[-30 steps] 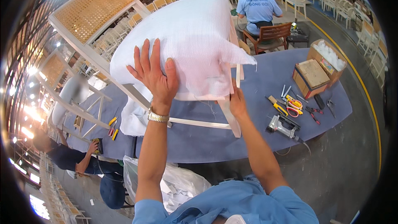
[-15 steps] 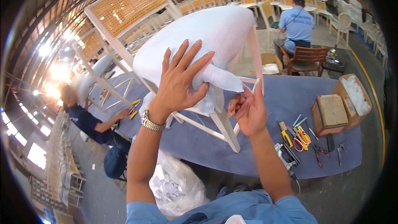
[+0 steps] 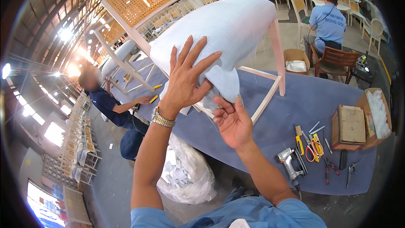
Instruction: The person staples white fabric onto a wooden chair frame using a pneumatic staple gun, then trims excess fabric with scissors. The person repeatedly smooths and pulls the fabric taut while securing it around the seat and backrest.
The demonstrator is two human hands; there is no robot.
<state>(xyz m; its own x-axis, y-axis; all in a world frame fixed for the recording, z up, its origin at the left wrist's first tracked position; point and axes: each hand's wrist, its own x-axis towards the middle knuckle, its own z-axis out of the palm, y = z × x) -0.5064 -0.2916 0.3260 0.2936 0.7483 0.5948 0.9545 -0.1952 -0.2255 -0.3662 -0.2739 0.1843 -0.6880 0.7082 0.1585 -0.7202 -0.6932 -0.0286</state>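
A pale wooden chair stands on the blue-grey covered table, with a light blue woven fabric (image 3: 219, 27) over its padded seat. My left hand (image 3: 181, 76) lies spread against the fabric at the near corner, fingers apart. Below it, my right hand (image 3: 234, 123) pinches the lower edge of a loose fabric flap (image 3: 226, 82) between thumb and fingers. Behind the seat rises the chair's cane backrest (image 3: 145, 2). My hands and the flap hide most of the near leg; a far leg (image 3: 276, 57) shows at right.
On the table's right lie a staple gun (image 3: 291, 162), scissors (image 3: 310, 148), yellow cutters and pliers (image 3: 331, 171), beside cardboard boxes (image 3: 349, 127). A plastic bag of scraps (image 3: 187, 175) sits below the front edge. One co-worker (image 3: 112, 105) works at left; another (image 3: 328, 23) sits at back right.
My right hand has drawn the flap leftward and down, so it now hangs lower over the near leg. My left hand stays spread on the seat. The whole view has shifted slightly.
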